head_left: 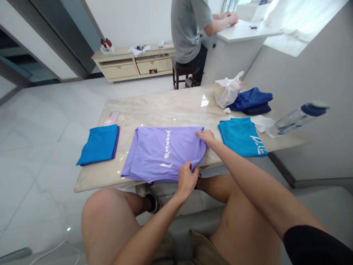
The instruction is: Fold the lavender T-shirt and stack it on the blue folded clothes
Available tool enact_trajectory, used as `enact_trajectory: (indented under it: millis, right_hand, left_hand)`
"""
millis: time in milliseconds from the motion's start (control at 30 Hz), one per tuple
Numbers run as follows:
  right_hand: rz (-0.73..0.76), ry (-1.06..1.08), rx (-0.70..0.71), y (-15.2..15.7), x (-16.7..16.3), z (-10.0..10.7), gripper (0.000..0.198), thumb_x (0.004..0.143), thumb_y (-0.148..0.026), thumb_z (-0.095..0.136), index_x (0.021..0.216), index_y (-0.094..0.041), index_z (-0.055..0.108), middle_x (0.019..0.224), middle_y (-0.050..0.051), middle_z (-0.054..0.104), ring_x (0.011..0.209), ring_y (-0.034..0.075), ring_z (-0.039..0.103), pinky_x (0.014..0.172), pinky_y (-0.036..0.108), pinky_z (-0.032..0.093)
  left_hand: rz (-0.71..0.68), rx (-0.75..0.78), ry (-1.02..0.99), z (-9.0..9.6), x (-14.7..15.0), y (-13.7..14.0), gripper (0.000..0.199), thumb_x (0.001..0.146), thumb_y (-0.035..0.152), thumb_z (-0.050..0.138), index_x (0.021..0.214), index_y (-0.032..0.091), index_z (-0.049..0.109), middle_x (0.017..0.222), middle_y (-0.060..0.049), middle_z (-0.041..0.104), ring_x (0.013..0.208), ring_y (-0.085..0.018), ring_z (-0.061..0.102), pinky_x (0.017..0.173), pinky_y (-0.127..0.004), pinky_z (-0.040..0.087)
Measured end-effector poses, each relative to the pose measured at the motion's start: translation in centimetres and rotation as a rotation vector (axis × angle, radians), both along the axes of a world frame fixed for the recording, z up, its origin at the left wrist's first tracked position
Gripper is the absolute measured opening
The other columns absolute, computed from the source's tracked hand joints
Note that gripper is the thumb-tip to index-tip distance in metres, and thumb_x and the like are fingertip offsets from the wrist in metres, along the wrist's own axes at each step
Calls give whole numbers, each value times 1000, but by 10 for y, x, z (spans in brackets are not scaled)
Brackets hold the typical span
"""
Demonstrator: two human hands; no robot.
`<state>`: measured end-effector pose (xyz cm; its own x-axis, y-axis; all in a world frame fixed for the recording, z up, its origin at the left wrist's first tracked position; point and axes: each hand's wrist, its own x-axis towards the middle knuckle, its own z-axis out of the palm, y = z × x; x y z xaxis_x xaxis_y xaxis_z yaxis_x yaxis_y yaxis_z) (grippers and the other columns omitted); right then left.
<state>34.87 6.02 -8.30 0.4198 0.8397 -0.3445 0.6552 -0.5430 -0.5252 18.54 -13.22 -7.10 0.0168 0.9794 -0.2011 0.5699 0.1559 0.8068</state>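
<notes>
You are pinching the lilac T-shirt's [162, 152] right edge in both hands' closed fingers [190, 167]; keeping it taut between them.

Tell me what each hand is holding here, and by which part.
Both hold the lilac T-shirt along its right-hand edge: the left hand grips the near corner, the right hand pinches the far corner.

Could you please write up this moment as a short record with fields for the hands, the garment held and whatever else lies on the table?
left hand: left hand grips the near right edge of the purple shirt
right hand: right hand pinches its far right corner
surface: marble table
left of shirt: folded blue shirt
right of shirt: folded teal shirt, water bottle lying down
far side: white plastic bag, dark blue clothes
background: seated person at a white counter
</notes>
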Motion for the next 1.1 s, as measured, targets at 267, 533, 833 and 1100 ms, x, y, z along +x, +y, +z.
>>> enact_trajectory:
  millis: [267,533,833,1100]
  right_hand:
    - [41,-82,88,9,-43,40,17,93,-32,70,101,-19,77,116,18,84,119,36,78,98,37,59]
    - [157,-13,370,22,-139,83,56,84,-30,80,132,-19,54,123,17,77,111,32,74,98,38,59]
    - [368,295,159,44,-226,73,28,104,-37,64,124,-17,67,112,17,81,91,28,80,84,42,69]
    - [893,-74,301,68,-213,36,38,94,-5,61,126,-14,79,131,14,82,120,24,74,114,39,54]
  left_hand:
    - [-28,-37,-211,30,-60,23,6,89,18,74,84,19,76,72,3,70,72,-17,65,69,-27,43]
    - [3,59,-272,61,-173,32,26,80,18,81,104,21,74,110,-5,85,111,-26,79,104,-36,58]
    - [246,-267,-257,18,-268,33,47,78,32,88,117,17,68,104,-9,85,95,-27,81,78,-33,61]
    - [122,-191,75,1,-266,41,51,90,47,85,126,12,73,124,-21,83,118,-37,79,96,-40,58]
